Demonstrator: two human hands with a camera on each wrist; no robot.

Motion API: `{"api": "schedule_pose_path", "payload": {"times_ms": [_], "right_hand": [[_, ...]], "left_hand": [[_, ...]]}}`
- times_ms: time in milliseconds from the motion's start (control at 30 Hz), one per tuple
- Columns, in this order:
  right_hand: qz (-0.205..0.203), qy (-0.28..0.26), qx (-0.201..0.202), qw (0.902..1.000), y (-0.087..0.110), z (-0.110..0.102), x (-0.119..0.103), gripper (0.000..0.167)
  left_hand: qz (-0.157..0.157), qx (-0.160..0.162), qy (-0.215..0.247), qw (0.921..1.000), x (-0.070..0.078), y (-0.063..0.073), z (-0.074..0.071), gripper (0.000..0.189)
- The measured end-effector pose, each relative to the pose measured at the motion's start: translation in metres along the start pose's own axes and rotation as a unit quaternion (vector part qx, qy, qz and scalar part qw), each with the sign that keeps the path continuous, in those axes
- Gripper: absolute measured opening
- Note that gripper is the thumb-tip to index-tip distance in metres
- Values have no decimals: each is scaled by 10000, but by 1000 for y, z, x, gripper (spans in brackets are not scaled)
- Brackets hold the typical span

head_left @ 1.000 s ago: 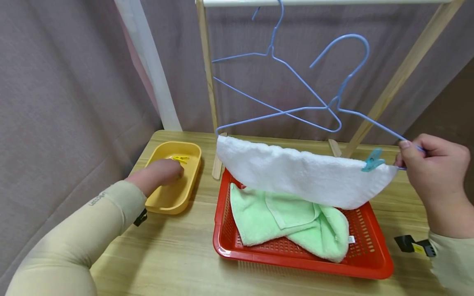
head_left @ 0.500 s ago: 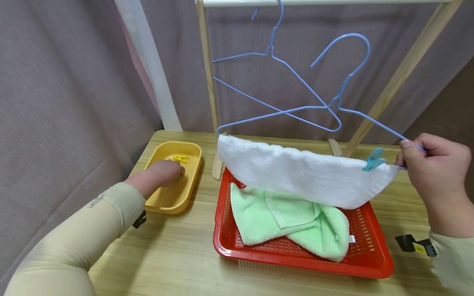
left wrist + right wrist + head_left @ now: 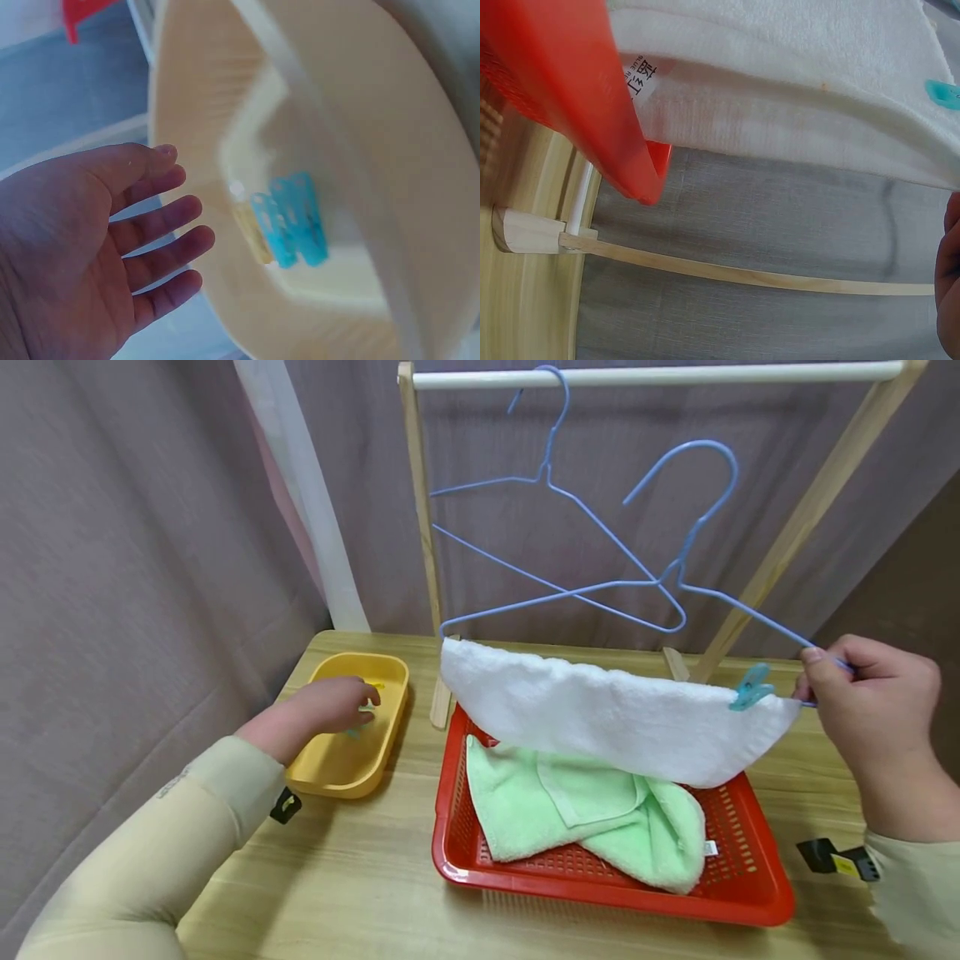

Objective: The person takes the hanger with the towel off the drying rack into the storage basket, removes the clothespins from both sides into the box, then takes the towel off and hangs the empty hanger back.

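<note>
My right hand (image 3: 873, 702) grips the lower right corner of a blue wire hanger (image 3: 708, 514). A white towel (image 3: 600, 710) is draped over the hanger's bottom bar, and a teal clothespin (image 3: 752, 687) pinches it near the right end. On the other side, my left hand (image 3: 330, 706) hovers over a yellow tray (image 3: 360, 789). Its fingers are loosely spread with nothing between them in the left wrist view. Inside the tray lie blue clothespins (image 3: 296, 221) and a yellow clothespin (image 3: 251, 232), which the hand partly covers in the head view.
Beneath the white towel stands a red basket (image 3: 525, 893) with a green towel (image 3: 585, 818) in it. Behind, a wooden rack (image 3: 420, 485) carries a white rod (image 3: 660, 375), where another blue hanger (image 3: 551, 452) hangs. Grey curtains (image 3: 150, 527) surround the table (image 3: 360, 877).
My left hand has drawn slightly back to the left, its fingers now visibly spread, and teal shows beneath them. The right hand keeps its grip on the hanger. The head view has tipped up slightly.
</note>
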State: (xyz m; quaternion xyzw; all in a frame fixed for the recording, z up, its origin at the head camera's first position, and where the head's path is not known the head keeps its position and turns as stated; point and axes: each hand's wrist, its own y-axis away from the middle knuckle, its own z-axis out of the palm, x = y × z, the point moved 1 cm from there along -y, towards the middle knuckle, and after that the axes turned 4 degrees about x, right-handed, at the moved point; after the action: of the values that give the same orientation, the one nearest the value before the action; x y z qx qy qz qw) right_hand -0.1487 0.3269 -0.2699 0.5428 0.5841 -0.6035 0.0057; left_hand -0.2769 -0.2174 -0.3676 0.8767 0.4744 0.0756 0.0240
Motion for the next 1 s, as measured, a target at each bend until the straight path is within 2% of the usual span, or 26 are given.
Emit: {"api": "schedule_pose_path", "payload": {"times_ms": [233, 467, 667, 1000], "right_hand": [[-3, 37, 25, 10000, 0, 1, -1, 39], [33, 14, 34, 10000, 1, 0, 0, 39], [-6, 2, 62, 10000, 1, 0, 1, 41], [-81, 97, 80, 9999, -1, 1, 3, 42]], "left_hand": [[45, 274, 311, 9991, 20, 3, -12, 30], [-196, 395, 959, 9944, 45, 12, -31, 35], [-59, 756, 1005, 9920, 63, 19, -41, 28], [178, 1368, 1095, 9844, 85, 27, -52, 28]]}}
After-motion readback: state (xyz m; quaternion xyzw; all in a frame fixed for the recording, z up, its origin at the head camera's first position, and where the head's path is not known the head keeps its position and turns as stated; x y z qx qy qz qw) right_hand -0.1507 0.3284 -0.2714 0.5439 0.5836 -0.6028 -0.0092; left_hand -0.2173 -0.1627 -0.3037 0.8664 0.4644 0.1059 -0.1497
